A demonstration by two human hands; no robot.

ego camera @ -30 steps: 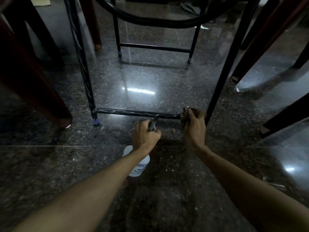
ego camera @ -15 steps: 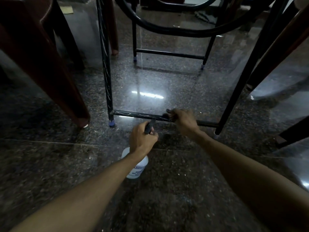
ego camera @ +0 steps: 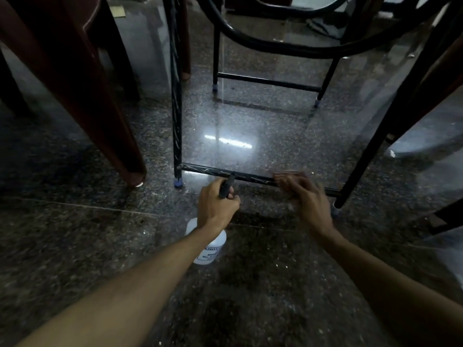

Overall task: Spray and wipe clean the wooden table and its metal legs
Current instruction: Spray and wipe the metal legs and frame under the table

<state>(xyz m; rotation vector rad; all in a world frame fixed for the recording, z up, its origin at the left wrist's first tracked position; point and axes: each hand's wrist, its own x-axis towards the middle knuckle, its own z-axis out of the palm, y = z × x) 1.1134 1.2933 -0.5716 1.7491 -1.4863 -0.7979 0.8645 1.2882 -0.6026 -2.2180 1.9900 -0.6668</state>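
I look under the table at its black metal frame. A low crossbar (ego camera: 208, 171) with pale streaks runs between the left leg (ego camera: 176, 96) and the right leg (ego camera: 390, 116). My left hand (ego camera: 216, 205) grips the dark trigger head of a white spray bottle (ego camera: 211, 249) that stands on the floor just in front of the bar. My right hand (ego camera: 307, 199), blurred by motion, presses a brownish cloth (ego camera: 288, 175) against the crossbar right of its middle. The wooden tabletop is out of view.
Dark polished granite floor (ego camera: 238, 136) with a bright light reflection. A dark red chair leg (ego camera: 100, 101) stands at the left. The far legs and far crossbar (ego camera: 268, 81) lie beyond, a curved black hoop (ego camera: 275, 45) hangs above, and more dark legs stand at the right.
My right hand slid the cloth left along the crossbar from its right end, then back to the right. My left hand stayed on the bottle's trigger. The view shifted slightly.
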